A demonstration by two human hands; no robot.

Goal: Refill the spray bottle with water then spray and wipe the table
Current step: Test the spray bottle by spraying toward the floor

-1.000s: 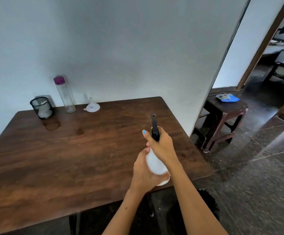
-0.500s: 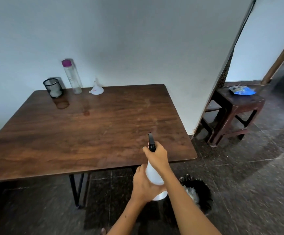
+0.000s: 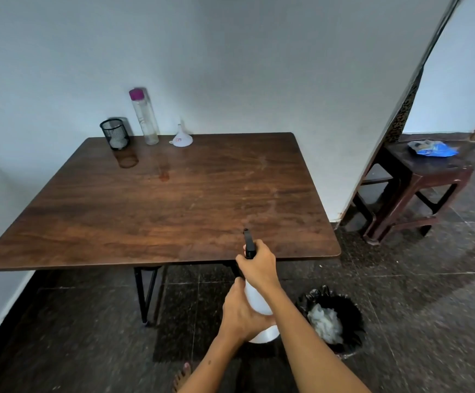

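I hold a white spray bottle point(image 3: 256, 300) with a black trigger head upright, just in front of the near edge of the dark wooden table point(image 3: 174, 199). My left hand point(image 3: 240, 313) wraps the bottle's body low down. My right hand point(image 3: 259, 265) grips the black head on top. At the table's far edge stand a clear water bottle point(image 3: 144, 117) with a purple cap, a white funnel point(image 3: 182, 138) turned mouth down, and a black mesh cup point(image 3: 115, 133) with something white inside.
A bin lined with a black bag point(image 3: 334, 319), with white wadding in it, stands on the floor right of my arms. A dark wooden stool point(image 3: 418, 188) with a blue packet sits at the right by the wall corner. My bare toes show at the bottom.
The view has drawn back from the table, so the whole top and its legs now show. Both hands keep the same grip on the spray bottle, now off the table's near edge.
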